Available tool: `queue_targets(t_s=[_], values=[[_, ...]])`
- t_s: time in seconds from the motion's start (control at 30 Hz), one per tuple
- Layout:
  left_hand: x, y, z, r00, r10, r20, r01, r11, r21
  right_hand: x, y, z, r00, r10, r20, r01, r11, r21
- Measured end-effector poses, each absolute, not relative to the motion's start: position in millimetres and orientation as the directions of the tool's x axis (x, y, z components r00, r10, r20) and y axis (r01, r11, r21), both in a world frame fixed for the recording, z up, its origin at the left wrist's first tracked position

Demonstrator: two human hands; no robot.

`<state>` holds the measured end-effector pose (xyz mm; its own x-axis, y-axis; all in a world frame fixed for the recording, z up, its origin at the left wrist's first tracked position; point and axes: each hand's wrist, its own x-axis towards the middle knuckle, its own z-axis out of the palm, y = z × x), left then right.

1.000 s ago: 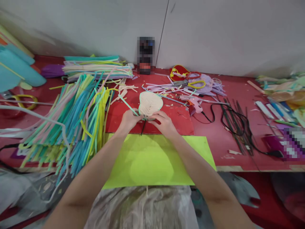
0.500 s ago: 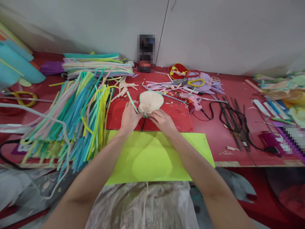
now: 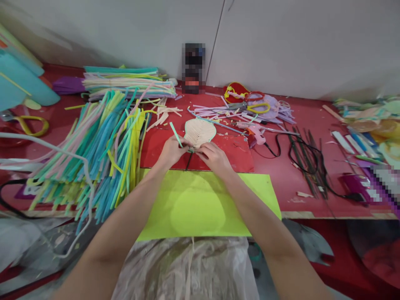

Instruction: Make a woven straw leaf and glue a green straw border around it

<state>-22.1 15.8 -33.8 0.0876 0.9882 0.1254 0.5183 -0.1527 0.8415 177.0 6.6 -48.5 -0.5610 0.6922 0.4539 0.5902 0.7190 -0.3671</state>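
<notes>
A cream leaf shape (image 3: 200, 130) made of ribbed strips, edged in mint green, lies over a red board (image 3: 237, 154). My left hand (image 3: 173, 152) is closed at the leaf's lower left, pinching a mint-green strip (image 3: 176, 133) whose free end sticks up past the fingers. At the leaf's lower right edge, my right hand (image 3: 215, 157) pinches the leaf base, fingertips close to those of the left. A thin dark stem (image 3: 189, 161) runs down from the base between both hands. The exact contact at the fingertips is partly hidden.
Coloured fuzzy strips (image 3: 103, 137) are heaped on the left. A pink glue gun (image 3: 256, 134), yellow-handled scissors (image 3: 258, 108) and lilac strips (image 3: 215, 111) lie beyond the right hand. Dark sticks (image 3: 308, 162) and a black cord are farther right. A lime-green sheet (image 3: 200, 208) covers the front edge.
The hands stay at the leaf base. My left fingers have curled in closer to the base, and the mint-green strip's free end has shifted slightly right. The view has moved a little.
</notes>
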Motion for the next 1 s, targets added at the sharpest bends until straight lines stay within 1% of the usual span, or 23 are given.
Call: queue_targets(t_s=[0.1, 0.3, 0.5, 0.63, 0.83, 1.0], values=[[-23.6, 15.9, -36.0, 0.104, 0.985, 0.139, 0.517, -0.173, 0.838, 176.9, 6.4, -48.4, -0.560, 0.683, 0.468, 0.581, 0.727, -0.366], [-28.5, 19.6, -46.2, 0.193, 0.964, 0.183, 0.506, -0.258, 0.823, 176.5, 6.7, -49.1, -0.537, 0.707, 0.460, 0.571, 0.706, -0.419], [-31.6, 21.5, -50.8, 0.231, 0.949, 0.214, 0.502, -0.304, 0.809, 177.2, 7.6, -50.5, -0.536, 0.703, 0.468, 0.553, 0.711, -0.434], [-32.2, 22.1, -51.3, 0.232, 0.951, 0.204, 0.503, -0.297, 0.811, 177.7, 8.3, -52.6, -0.528, 0.710, 0.467, 0.547, 0.704, -0.453], [-32.5, 22.7, -53.7, 0.222, 0.952, 0.212, 0.482, -0.296, 0.825, 177.7, 9.4, -54.2, -0.512, 0.705, 0.490, 0.544, 0.708, -0.450], [-32.7, 22.9, -53.9, 0.210, 0.959, 0.191, 0.477, -0.271, 0.836, 177.7, 9.3, -52.7, -0.522, 0.718, 0.461, 0.538, 0.696, -0.475]])
